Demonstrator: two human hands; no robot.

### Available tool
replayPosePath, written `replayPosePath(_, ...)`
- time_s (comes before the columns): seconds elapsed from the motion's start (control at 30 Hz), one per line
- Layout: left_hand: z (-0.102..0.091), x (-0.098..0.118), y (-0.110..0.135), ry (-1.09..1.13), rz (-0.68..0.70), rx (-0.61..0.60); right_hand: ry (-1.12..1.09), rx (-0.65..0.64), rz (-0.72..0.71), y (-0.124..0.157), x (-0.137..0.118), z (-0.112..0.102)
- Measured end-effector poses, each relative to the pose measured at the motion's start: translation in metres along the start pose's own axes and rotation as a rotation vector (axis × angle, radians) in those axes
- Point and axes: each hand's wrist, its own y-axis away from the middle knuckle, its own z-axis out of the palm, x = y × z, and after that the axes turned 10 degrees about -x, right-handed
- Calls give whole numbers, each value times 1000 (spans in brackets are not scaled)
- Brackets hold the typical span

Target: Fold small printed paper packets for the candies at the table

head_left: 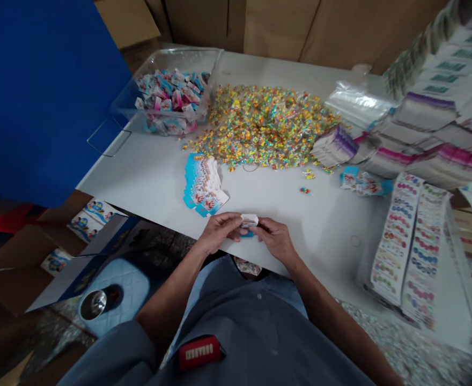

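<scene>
Left hand (221, 231): pinching a little carton (249, 220)
Right hand (276, 237): pinching its other side
Carton: mid-fold, I guess; next move wants a light touch

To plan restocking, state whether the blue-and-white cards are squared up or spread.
Spread: the cards overlap with staggered edges on the table.

At the table's (147, 174) near edge, the small carton (249, 219) is partly covered by the fingers of my left hand (223, 230) and my right hand (276, 236); its print is too small to read. Toward the far edge, single pieces in the candy heap (264, 126) cannot be told apart. Along the right edge, the stacked cartons (425, 112) blur and run out of view. The blue panel (43, 96) is cut off above and at left, the cardboard (280, 29) above.
</scene>
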Motion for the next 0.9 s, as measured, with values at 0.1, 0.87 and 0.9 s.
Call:
replayPosePath(0.1, 1, 1, -2, 18, -11, 12, -30, -7, 6, 1, 2, 0)
replayPosePath(0.87, 6, 9, -3, 74, -134, 104, -483, -101, 116, 4, -20, -7)
replayPosePath(0.9, 5, 8, -3, 75, -126, 96, -492, -93, 141, 2, -21, -7)
